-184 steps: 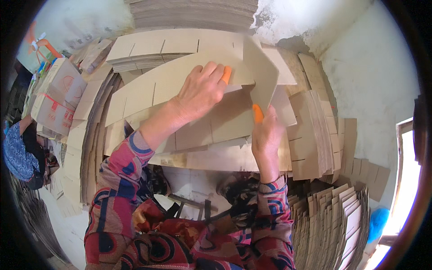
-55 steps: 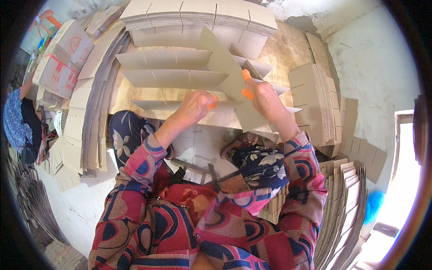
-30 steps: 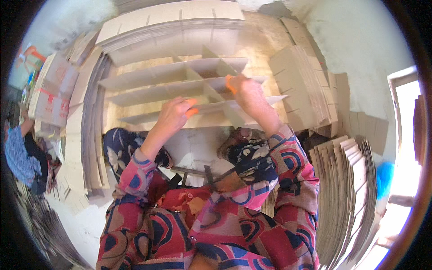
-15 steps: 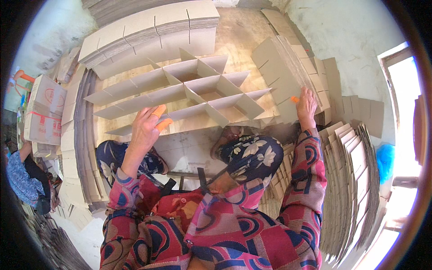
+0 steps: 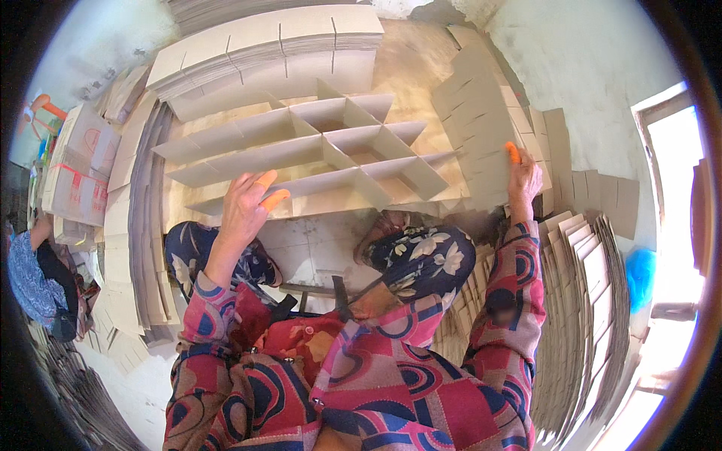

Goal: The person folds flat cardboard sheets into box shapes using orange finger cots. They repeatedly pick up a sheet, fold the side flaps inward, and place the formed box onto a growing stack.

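Observation:
In front of me stands a partly interlocked cardboard divider grid point(image 5: 342, 139), its long strips running left to right and short ones crossing them at the right half. My left hand point(image 5: 244, 201), with orange finger covers on two digits, is closed at the nearest long strip point(image 5: 323, 188), thumb on the near side and fingers over the top edge. At the right, my right hand point(image 5: 525, 179) is closed at the edge of the top slotted cardboard strips on a stack point(image 5: 474, 120). Its orange-covered digit lies against the cardboard; the other fingertips are partly hidden.
A tall pile of slotted strips point(image 5: 282, 41) lies at the back of the wooden board point(image 5: 410, 56). More cardboard stacks stand at left point(image 5: 124, 218) and lower right point(image 5: 583, 301). Printed cartons point(image 5: 79, 165) and another person's arm point(image 5: 39, 231) show at far left.
My right hand has shifted slightly right, and its wrist has turned along the stack's edge. The left hand stays at the grid. The whole view has shifted a little.

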Action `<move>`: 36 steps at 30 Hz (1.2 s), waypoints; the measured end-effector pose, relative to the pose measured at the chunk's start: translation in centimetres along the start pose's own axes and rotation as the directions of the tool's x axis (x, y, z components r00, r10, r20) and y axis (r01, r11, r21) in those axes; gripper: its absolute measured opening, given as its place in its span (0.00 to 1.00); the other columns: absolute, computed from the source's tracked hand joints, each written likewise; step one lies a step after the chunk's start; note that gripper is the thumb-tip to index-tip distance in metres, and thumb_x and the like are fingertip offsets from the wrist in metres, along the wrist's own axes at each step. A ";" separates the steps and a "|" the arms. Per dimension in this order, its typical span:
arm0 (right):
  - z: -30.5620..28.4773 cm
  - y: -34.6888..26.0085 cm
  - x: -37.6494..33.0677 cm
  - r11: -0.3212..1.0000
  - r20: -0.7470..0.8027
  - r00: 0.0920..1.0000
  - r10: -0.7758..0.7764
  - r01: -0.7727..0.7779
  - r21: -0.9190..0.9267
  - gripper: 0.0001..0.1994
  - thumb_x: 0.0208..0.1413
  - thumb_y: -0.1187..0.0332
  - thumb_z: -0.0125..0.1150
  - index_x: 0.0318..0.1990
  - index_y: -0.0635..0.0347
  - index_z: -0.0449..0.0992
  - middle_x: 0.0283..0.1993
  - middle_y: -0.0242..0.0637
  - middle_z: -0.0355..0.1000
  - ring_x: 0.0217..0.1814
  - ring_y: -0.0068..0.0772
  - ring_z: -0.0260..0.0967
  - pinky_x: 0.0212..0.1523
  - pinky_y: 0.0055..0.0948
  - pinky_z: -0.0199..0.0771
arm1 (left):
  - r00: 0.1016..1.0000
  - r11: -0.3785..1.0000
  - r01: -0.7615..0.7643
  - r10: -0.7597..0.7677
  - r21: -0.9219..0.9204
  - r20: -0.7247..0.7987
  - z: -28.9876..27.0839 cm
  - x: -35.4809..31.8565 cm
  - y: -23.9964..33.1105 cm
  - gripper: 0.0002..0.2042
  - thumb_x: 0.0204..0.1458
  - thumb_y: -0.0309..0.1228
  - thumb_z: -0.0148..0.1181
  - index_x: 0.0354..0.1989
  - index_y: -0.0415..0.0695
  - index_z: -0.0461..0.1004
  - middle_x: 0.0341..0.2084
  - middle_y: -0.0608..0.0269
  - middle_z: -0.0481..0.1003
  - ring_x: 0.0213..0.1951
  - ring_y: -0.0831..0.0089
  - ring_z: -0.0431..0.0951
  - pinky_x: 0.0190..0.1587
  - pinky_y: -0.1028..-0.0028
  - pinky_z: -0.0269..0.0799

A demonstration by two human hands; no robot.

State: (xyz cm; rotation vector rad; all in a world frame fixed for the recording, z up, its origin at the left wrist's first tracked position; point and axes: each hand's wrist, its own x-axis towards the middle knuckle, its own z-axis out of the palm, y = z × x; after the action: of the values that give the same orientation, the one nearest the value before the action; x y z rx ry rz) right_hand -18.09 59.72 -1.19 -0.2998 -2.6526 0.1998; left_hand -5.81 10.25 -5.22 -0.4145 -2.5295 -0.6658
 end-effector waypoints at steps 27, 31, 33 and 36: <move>-3.9 -27.9 -9.7 0.498 0.130 0.660 -0.740 0.407 0.766 0.22 0.47 0.75 0.68 0.52 0.69 0.73 0.37 0.49 0.76 0.24 0.15 0.52 0.25 0.21 0.63 | 0.999 0.999 0.049 -0.049 -0.015 0.015 0.6 -2.7 -3.5 0.07 0.41 0.25 0.64 0.31 0.41 0.77 0.19 0.58 0.72 0.27 0.60 0.72 0.33 0.65 0.66; -3.7 -28.4 -9.4 0.463 0.113 0.681 -0.724 0.358 0.811 0.22 0.47 0.76 0.68 0.52 0.68 0.73 0.34 0.48 0.76 0.24 0.15 0.50 0.23 0.21 0.61 | 0.998 0.998 0.055 -0.055 -0.017 0.011 1.1 -2.8 -4.0 0.07 0.40 0.25 0.64 0.30 0.41 0.76 0.19 0.57 0.73 0.27 0.60 0.73 0.33 0.64 0.66; -4.0 -28.8 -9.6 0.492 0.147 0.688 -0.710 0.336 0.803 0.22 0.48 0.76 0.68 0.53 0.68 0.73 0.34 0.49 0.76 0.24 0.14 0.50 0.23 0.21 0.62 | 0.997 0.997 0.073 -0.073 -0.040 0.017 1.2 -2.8 -4.2 0.07 0.41 0.25 0.64 0.30 0.41 0.76 0.19 0.56 0.73 0.27 0.59 0.73 0.33 0.64 0.66; -4.3 -29.0 -9.7 0.493 0.141 0.672 -0.727 0.369 0.788 0.22 0.48 0.76 0.67 0.53 0.68 0.72 0.40 0.52 0.75 0.25 0.14 0.51 0.24 0.21 0.62 | 0.998 0.997 0.069 -0.069 -0.044 0.004 1.2 -2.6 -4.2 0.06 0.41 0.25 0.64 0.29 0.41 0.76 0.19 0.57 0.74 0.27 0.60 0.74 0.33 0.65 0.66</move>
State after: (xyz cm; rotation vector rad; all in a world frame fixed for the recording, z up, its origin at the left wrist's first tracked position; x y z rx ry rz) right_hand -12.79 29.69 4.02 1.0237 -2.6645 1.1627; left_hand -5.78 6.98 -9.13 -0.3453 -2.5450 -0.7488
